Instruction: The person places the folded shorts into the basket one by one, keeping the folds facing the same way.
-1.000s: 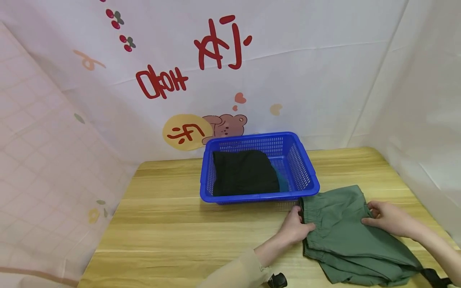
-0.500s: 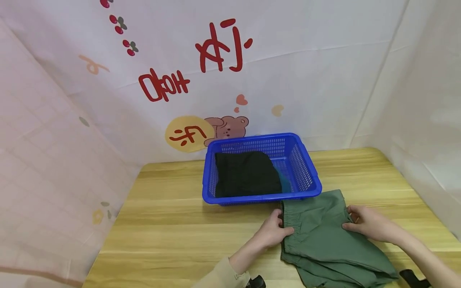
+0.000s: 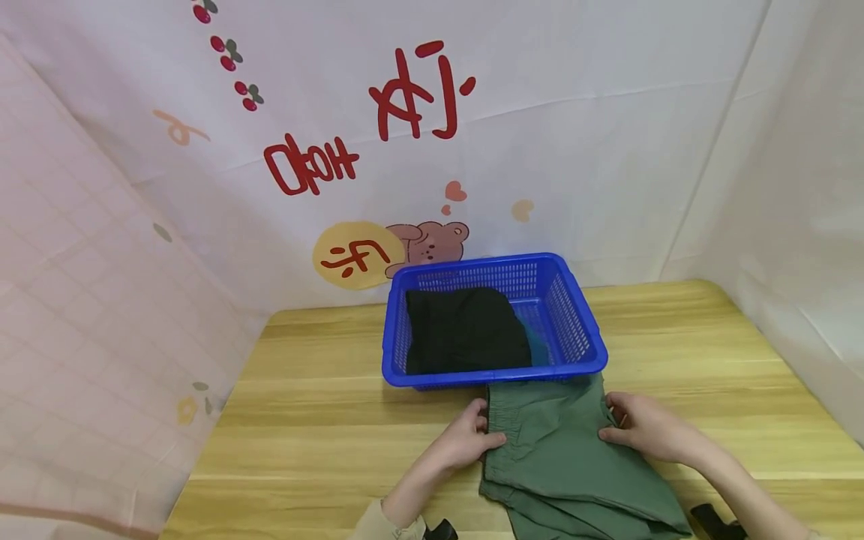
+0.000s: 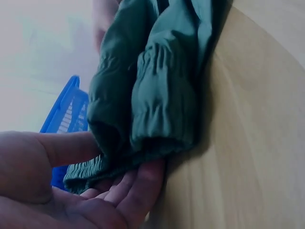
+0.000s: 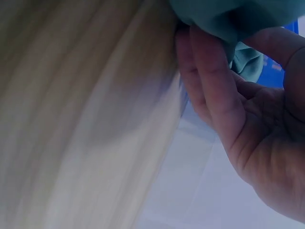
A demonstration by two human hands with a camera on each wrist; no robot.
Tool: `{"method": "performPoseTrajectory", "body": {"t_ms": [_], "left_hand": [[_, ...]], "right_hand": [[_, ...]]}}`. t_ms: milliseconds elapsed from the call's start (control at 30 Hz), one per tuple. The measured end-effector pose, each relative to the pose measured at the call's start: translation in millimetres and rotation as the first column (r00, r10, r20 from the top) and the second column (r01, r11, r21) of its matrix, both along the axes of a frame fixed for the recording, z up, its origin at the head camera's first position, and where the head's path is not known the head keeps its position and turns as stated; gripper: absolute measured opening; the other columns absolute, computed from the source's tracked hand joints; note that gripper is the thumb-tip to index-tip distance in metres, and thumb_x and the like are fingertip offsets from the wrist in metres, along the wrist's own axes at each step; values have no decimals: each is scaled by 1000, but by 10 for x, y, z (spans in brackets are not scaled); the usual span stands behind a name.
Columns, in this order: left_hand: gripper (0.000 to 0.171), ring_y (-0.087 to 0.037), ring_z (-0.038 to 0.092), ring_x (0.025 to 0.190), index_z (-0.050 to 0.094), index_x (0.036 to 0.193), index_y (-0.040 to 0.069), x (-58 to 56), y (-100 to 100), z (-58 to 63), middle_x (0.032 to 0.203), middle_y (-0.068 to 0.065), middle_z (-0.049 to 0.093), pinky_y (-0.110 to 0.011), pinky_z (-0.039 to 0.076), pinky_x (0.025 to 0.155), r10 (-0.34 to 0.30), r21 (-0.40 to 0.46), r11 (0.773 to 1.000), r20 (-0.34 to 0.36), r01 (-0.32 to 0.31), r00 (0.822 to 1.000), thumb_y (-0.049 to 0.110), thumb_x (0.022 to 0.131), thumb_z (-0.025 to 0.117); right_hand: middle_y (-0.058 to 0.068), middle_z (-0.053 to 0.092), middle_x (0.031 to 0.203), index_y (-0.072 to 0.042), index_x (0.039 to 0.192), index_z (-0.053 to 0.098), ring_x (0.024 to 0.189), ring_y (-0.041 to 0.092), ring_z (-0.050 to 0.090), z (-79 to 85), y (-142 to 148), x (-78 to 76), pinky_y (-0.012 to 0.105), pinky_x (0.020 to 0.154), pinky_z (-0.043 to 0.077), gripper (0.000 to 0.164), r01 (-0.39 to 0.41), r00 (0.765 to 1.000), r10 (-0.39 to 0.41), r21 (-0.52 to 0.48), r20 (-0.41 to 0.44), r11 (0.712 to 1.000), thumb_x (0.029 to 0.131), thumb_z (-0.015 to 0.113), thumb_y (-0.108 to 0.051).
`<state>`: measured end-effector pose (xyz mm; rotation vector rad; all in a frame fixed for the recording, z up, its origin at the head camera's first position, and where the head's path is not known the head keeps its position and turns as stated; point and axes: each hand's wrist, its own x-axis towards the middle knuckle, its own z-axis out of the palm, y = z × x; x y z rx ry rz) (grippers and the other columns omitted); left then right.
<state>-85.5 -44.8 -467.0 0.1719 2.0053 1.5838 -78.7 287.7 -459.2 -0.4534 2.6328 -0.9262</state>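
Folded green trousers (image 3: 560, 450) with a gathered elastic waistband lie on the table, just in front of the blue basket. At the waistband end my left hand (image 3: 466, 435) pinches the cloth, thumb on top and fingers underneath; the left wrist view shows this hand (image 4: 95, 191) beside the gathered cuffs (image 4: 162, 105). My right hand (image 3: 644, 429) grips the opposite edge of the trousers. In the right wrist view that hand (image 5: 252, 109) has its fingers under the green cloth (image 5: 238, 16), with the thumb over it. The fingertips are partly hidden.
A blue plastic basket (image 3: 496, 373) stands at the back middle of the wooden table (image 3: 304, 420). Inside it lie a folded black garment (image 3: 466, 330) and a blue-teal cloth (image 3: 536, 346). White printed sheeting (image 3: 574, 150) rises behind the table and at both sides.
Both hands have drawn the green trousers leftward along the table, from right of the basket to in front of it. The view has shifted slightly; the basket's contents look the same.
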Motion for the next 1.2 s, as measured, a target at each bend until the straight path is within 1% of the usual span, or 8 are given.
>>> {"method": "performPoseTrajectory", "body": {"t_ms": [167, 267, 533, 733, 933, 1033, 1100, 1200], "left_hand": [[62, -16, 64, 92, 37, 150, -7, -6, -222, 13, 118, -22, 72, -26, 51, 75, -24, -28, 999, -14, 23, 1000, 4, 98, 68], [62, -20, 65, 102, 38, 150, -8, -19, -319, 3, 121, -23, 72, -31, 55, 85, -30, -57, 998, -32, 28, 999, 5, 98, 69], [65, -31, 63, 120, 39, 150, -9, -13, -479, -5, 126, -26, 69, -56, 50, 107, -34, -151, 988, -52, 26, 998, 11, 97, 72], [62, -26, 68, 112, 38, 148, -9, -50, -652, 14, 124, -24, 72, -42, 56, 97, -69, -121, 991, -67, 60, 995, 11, 98, 70], [60, -32, 67, 118, 41, 146, -9, -82, -736, 63, 126, -26, 71, -49, 54, 103, -127, -199, 975, -113, 103, 985, 14, 99, 70], [57, -24, 68, 110, 42, 145, -8, -108, -747, 58, 121, -22, 73, -39, 54, 96, -157, -191, 973, -123, 131, 980, 12, 99, 70], [56, -22, 68, 108, 43, 145, -8, -119, -750, 60, 119, -21, 74, -36, 54, 94, -167, -191, 971, -125, 142, 978, 12, 99, 69], [59, -26, 67, 113, 41, 147, -9, -121, -750, 68, 122, -24, 72, -43, 55, 98, -168, -207, 968, -123, 140, 978, 12, 100, 69]], "right_hand": [[-4, 63, 79, -7, 99, 61, 67, -3, 50, 20, -200, -1, 23, 58, 43, 26, -35, 999, 34, -14, -3, 999, 94, 78, -26], [-5, 63, 78, -9, 95, 60, 67, -4, 50, 14, -309, 5, 23, 59, 43, 26, -43, 999, 43, -6, -29, 999, 93, 79, -26], [-4, 70, 85, -11, 97, 61, 75, -4, 59, -14, -511, 25, 23, 61, 49, 26, -21, 998, 20, -19, -56, 1000, 91, 81, -26], [-6, 66, 84, -7, 104, 61, 74, -6, 54, -31, -615, 0, 23, 61, 47, 27, -48, 996, 43, -74, -74, 996, 93, 79, -24], [-3, 66, 90, 1, 122, 60, 76, -6, 52, -36, -639, 39, 22, 60, 46, 44, -81, 994, 74, -98, -77, 992, 95, 78, -30], [4, 71, 101, 7, 133, 56, 83, -2, 59, -15, -626, 44, 23, 63, 50, 58, -67, 997, 65, -87, -31, 994, 96, 76, -33], [6, 72, 103, 9, 136, 54, 85, 0, 61, -3, -624, 48, 24, 65, 52, 62, -60, 998, 59, -76, -21, 995, 96, 77, -34], [2, 72, 97, 9, 136, 54, 83, -2, 60, 5, -635, 49, 24, 64, 51, 61, -66, 998, 64, -75, -22, 995, 95, 77, -31]]}}
